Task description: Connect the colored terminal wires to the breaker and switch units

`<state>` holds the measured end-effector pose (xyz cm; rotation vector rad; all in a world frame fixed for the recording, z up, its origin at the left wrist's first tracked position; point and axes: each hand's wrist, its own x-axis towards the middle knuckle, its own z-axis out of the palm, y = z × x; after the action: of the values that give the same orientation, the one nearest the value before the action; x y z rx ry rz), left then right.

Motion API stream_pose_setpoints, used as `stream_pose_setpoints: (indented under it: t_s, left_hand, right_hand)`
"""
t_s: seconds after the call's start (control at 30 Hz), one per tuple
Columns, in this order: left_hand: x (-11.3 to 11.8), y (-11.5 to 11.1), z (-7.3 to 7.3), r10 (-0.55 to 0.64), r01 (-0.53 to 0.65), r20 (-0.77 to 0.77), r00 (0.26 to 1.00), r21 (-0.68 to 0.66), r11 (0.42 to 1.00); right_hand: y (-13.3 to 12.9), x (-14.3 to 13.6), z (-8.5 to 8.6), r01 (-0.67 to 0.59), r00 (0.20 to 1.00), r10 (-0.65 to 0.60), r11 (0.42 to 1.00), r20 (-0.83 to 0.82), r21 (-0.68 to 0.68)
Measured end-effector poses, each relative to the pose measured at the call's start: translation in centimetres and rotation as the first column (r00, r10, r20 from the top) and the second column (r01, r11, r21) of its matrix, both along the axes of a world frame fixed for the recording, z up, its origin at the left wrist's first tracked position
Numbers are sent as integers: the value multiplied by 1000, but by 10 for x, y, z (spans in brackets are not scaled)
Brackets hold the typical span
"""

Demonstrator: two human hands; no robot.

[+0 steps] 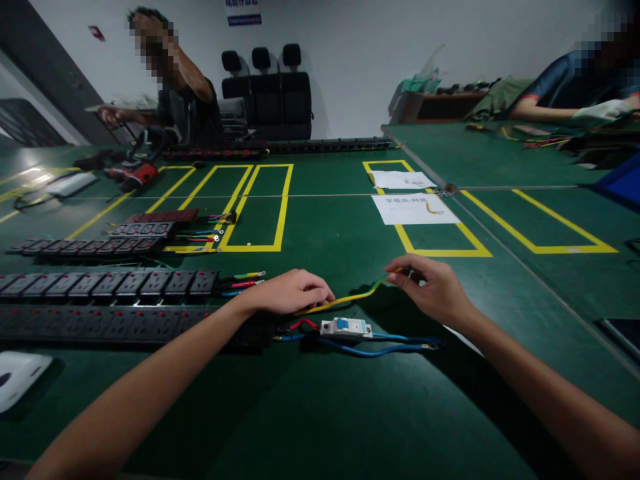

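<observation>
A yellow-green wire (350, 297) runs between my two hands above the green table. My right hand (430, 283) pinches its far end between thumb and fingertips. My left hand (300, 291) lies over the other end, its fingers curled down on the wire beside the end of a black socket strip (115, 327). Just below the wire sits a white circuit breaker (346, 327) with a blue lever. A red wire (305, 325) enters its left side, and blue wires (400, 343) run right to a metal lug.
More socket strips (100, 247) with lugged wires lie at left. A red power drill (137, 175) and a white device (23, 379) are there too. White paper sheets (413, 210) lie on yellow-taped outlines. Two co-workers sit across the table, at far left (187, 110) and far right (555, 90).
</observation>
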<state>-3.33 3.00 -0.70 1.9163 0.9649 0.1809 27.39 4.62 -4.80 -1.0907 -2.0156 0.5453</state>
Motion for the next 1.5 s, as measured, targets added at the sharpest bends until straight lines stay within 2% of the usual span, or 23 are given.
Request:
stream_pose_setpoints:
  t_s: [0.13, 0.4, 0.57, 0.7, 0.83, 0.93, 1.0, 1.07, 1.17, 1.23, 1.5]
  left_hand:
    - [-2, -1, 4, -106, 106, -5, 994, -7, 994]
    - [-3, 0, 1, -122, 122, 17, 992, -25, 992]
    - [0, -1, 2, -124, 124, -5, 992, 7, 992]
    - [1, -2, 2, -87, 87, 1, 996, 28, 996]
    - [1, -5, 4, -71, 71, -9, 997, 89, 994]
    - [3, -8, 6, -56, 59, -30, 998, 126, 990]
    - [4, -9, 6, -50, 54, -35, 998, 142, 988]
    - [4, -9, 6, -52, 57, -35, 998, 155, 986]
    - [4, -8, 6, -59, 64, -33, 998, 163, 985]
    - [4, -8, 7, -64, 69, -38, 997, 163, 984]
    - [5, -7, 9, -78, 83, -39, 996, 157, 984]
  right_hand:
    - [-3, -4, 2, 10, 1000, -10, 995, -2, 103]
    - [-12, -9, 6, 37, 999, -35, 957, -11, 287]
    - [-13, -9, 5, 27, 1000, -22, 948, -19, 318]
    - [-11, -8, 10, 14, 999, -7, 971, -34, 238]
    - [-9, -4, 15, -42, 994, 42, 999, -104, -5]
    - [-7, -1, 14, -109, 980, 71, 973, -188, -205]
    - [-7, 0, 13, -148, 970, 87, 953, -229, -263]
    - [-8, 0, 13, -155, 966, 100, 962, -238, -227]
    - [-10, -1, 18, -110, 985, 107, 994, -138, -15]
    - [-11, -1, 21, -102, 993, 108, 989, -49, 107]
    - [-2, 10, 22, -163, 977, 150, 983, 152, 83]
